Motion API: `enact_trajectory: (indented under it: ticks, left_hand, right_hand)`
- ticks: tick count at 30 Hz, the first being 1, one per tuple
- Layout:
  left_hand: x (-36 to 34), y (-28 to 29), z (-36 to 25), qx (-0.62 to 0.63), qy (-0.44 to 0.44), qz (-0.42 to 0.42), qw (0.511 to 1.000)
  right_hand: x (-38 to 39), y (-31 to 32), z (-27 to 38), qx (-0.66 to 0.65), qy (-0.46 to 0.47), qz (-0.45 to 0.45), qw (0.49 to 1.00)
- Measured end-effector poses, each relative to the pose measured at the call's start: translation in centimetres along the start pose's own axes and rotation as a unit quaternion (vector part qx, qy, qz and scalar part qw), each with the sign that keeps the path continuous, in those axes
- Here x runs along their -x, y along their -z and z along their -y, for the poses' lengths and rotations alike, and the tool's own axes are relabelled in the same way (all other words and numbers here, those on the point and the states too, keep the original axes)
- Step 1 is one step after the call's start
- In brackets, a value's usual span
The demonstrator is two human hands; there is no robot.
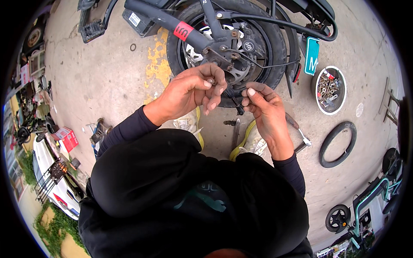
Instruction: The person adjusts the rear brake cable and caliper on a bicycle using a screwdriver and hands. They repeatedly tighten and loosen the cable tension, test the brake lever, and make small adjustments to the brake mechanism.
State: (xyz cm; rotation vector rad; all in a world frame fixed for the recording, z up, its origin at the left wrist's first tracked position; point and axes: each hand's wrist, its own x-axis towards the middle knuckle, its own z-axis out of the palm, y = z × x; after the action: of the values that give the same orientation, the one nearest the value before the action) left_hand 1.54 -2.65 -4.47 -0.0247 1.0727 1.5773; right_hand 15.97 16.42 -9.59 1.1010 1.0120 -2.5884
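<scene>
In front of the motor wheel (282,47) of an electric scooter I hold both hands, a little apart. My left hand (187,92) is curled, its thumb against the bent fingers; a small piece may be at the thumb tip, too small to name. My right hand (266,107) pinches with thumb and forefinger, and what lies between them is hidden. Behind and between the hands hangs a bundle of black cables (232,92) near the wheel hub. A black swingarm tube (155,19) with a red sticker runs to the axle.
A white-rimmed bucket (343,101) of bolts and metal parts stands at the right, above a loose black tyre (323,151). By my right forearm lies a ratchet wrench (306,141). A red box (66,138) sits left; a teal frame (358,210) is at lower right.
</scene>
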Motion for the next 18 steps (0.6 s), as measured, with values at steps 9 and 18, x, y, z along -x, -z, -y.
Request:
enact_trajectory:
  ticks: [9, 18]
  left_hand:
    - [-0.2, 0.6, -5.5, -0.329, -0.073, -0.002, 0.941]
    - [-7.9, 1.5, -9.3, -0.787, -0.274, 0.107, 0.543]
  right_hand:
    - [-3.9, -0.6, -0.4, 0.075, 0.041, -0.037, 0.996]
    - [-4.2, -2.2, -0.9, 0.167, 0.130, -0.122, 0.970]
